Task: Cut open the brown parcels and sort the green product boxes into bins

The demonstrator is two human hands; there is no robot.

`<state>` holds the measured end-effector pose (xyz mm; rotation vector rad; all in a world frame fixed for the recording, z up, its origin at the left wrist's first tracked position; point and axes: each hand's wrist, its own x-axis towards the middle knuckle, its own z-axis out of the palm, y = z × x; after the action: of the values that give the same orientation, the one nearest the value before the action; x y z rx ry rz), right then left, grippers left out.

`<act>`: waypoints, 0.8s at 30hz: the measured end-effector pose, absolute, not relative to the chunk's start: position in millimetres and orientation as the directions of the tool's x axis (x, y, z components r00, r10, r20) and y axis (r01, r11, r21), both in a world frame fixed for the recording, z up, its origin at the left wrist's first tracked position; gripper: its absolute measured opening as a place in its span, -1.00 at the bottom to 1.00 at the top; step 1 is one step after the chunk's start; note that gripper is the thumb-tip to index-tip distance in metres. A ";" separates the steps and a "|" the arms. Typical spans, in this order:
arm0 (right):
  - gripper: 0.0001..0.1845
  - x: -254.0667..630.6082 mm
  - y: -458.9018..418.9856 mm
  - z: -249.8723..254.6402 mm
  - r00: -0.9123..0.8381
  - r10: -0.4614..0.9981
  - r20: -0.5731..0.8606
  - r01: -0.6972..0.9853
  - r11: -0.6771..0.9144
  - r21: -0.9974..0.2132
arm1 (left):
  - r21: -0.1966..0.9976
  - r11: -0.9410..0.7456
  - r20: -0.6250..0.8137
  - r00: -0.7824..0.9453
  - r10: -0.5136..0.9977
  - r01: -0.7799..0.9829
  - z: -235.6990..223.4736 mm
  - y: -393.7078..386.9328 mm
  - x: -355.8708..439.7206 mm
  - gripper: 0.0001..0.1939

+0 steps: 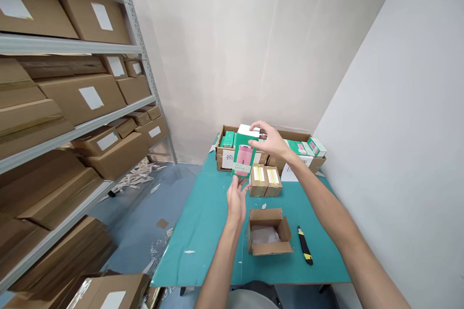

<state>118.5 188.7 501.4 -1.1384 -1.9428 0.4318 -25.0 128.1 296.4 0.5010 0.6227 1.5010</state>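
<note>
Upright above the table, a green and white product box with a pink device printed on its front is held between my two hands. My left hand supports it from below, fingers at its bottom edge. My right hand grips its upper right side, thumb on the front and fingers near the white top. Behind it stand open cartons, the left carton and the right carton, both with similar green boxes inside. Nearer me, an open small cardboard box has translucent wrapping at its bottom.
Two small closed cardboard boxes stand mid-table. A black and yellow utility knife lies right of the open box on the green tabletop. Shelves of cartons line the left, a wall the right. A stool is at the front edge.
</note>
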 end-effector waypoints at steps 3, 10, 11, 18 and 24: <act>-0.62 124.9 185.5 495.3 -0.328 0.820 0.469 0.539 0.570 -0.620 | 0.537 0.117 -0.179 0.023 0.984 -0.835 288.9 141.9 -37.4 -0.47; -0.48 140.2 182.8 485.2 -0.376 0.842 0.386 0.550 0.538 -0.638 | 0.648 0.087 -0.166 -0.029 0.986 -0.757 283.0 145.1 -41.4 -0.60; -0.48 139.9 181.5 485.3 -0.374 0.844 0.384 0.552 0.535 -0.639 | 0.685 0.084 -0.148 -0.026 0.989 -0.724 283.2 143.6 -38.7 -0.60; -0.64 121.4 128.8 471.0 -0.373 0.778 0.505 0.609 0.616 -0.499 | 0.570 0.143 -0.178 0.049 0.983 -0.809 279.0 145.8 -32.6 -0.72; -0.59 117.0 57.0 398.5 -0.284 0.756 0.590 0.668 0.598 -0.444 | 0.554 0.125 -0.191 0.020 0.981 -0.823 268.6 159.4 -38.5 -0.63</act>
<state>117.0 57.0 398.5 -1.1263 -2.0227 0.1391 -38.5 159.4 268.6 0.3253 0.6050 1.4373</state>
